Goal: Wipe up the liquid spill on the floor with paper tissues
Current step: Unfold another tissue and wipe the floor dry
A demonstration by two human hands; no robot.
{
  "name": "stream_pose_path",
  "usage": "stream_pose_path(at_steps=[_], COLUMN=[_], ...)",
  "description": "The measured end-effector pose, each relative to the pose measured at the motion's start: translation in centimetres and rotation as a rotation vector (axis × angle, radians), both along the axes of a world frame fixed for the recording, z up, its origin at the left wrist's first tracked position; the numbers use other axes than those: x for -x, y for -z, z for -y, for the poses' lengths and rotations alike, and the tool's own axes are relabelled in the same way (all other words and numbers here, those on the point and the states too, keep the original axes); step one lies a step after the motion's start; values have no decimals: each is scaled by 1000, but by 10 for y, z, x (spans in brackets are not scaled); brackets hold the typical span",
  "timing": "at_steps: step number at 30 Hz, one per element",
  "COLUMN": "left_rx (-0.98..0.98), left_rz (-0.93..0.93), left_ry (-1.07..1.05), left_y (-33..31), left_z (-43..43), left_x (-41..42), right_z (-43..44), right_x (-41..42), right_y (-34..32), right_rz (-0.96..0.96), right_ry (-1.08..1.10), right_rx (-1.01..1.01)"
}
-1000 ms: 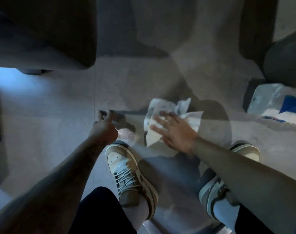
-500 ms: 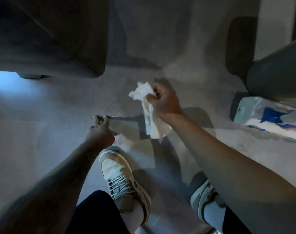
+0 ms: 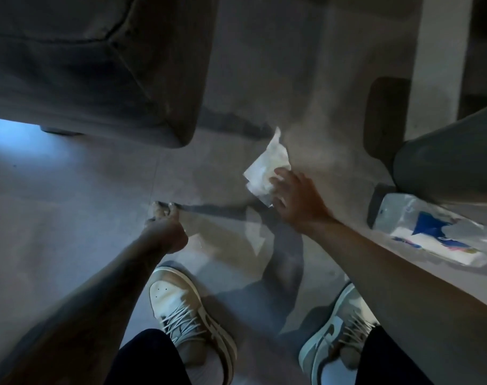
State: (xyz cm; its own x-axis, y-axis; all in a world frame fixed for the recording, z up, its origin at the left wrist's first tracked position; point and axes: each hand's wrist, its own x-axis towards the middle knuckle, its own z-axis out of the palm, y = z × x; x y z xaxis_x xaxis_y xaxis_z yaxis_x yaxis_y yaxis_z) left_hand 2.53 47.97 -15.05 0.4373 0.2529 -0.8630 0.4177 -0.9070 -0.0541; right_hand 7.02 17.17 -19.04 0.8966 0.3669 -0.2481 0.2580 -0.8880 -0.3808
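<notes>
A crumpled white paper tissue (image 3: 266, 169) lies on the grey tiled floor (image 3: 70, 204), just ahead of me. My right hand (image 3: 296, 200) rests on its near edge, fingers spread and pressing it down. My left hand (image 3: 165, 227) is propped on the floor to the left, fingertips touching the tile, holding nothing. Between the two hands the floor shows a faint glossy patch (image 3: 253, 236); the dim light hides the edges of the spill.
A dark sofa (image 3: 97, 65) fills the upper left, its corner close to the tissue. A plastic pack of tissues (image 3: 431, 232) lies on the floor at the right, below a dark rounded object (image 3: 445, 162). My two sneakers (image 3: 186, 309) (image 3: 336, 337) stand near the bottom.
The right hand lifted the tissue off the floor, carried it forward and to the right, and now presses it down farther away. The left hand stayed planted.
</notes>
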Motion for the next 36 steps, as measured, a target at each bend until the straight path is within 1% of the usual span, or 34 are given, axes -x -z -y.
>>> stream_pose_path(at_steps=[2, 4, 5, 6, 7, 9, 12, 15, 18, 21, 24, 26, 27, 29, 31, 33, 34, 36], left_rx=[23, 52, 49, 21, -7, -25, -50, -76, -63, -55, -55, -46, -41, -42, -64, -65, -58, -54], left_rz=[34, 153, 219, 246, 250, 162, 78, 95, 90, 147, 199, 213, 219, 233, 232, 227, 220, 215], left_ry=[-8, -5, -20, -28, -19, 2, 54, 55, 22, 26, 12, -11, -27, -37, -27, -29, -37, -45], left_y=[4, 4, 7, 11, 14, 16, 21, 29, 31, 32, 34, 35, 35, 36, 35, 36, 36, 36], left_z=[-2, -10, -19, -27, -35, -42, -42, -36, -37, -41, -47, -50, -50, -49, -49, -48, -47, -46], left_x=[3, 4, 3, 3, 2, 2, 10, 13, 12, 18, 26, 28, 29, 29, 30, 29, 29, 28], right_z=[0, 5, 5, 5, 2, -3, -32, -74, -124, -178, -209, -196, -182, -141, -107, -97, -102, -129], right_x=[4, -1, -6, -13, -22, -43, -75, -95, -82, -34, 20, 52, 66, 89, 96, 84, 71, 34], right_y=[8, 12, 13, 17, 19, 24, 20, 16, 17, 10, 10, 8, 3, 14, 24, 30, 32, 24], right_rz=[-26, -9, -15, -25, -33, -38, -39, -55, -37, -55, -111, -68, -40, -17, 12, 89, 132, 116], right_ry=[-77, -84, -86, -94, -96, -80, -20, -29, -156, -259, -491, -635, -700, -841, -912, -866, -786, -557], right_rx=[53, 122, 171, 216, 259, 306, 250, 207, 150, 97, 81, 124, 147, 177, 205, 204, 206, 239])
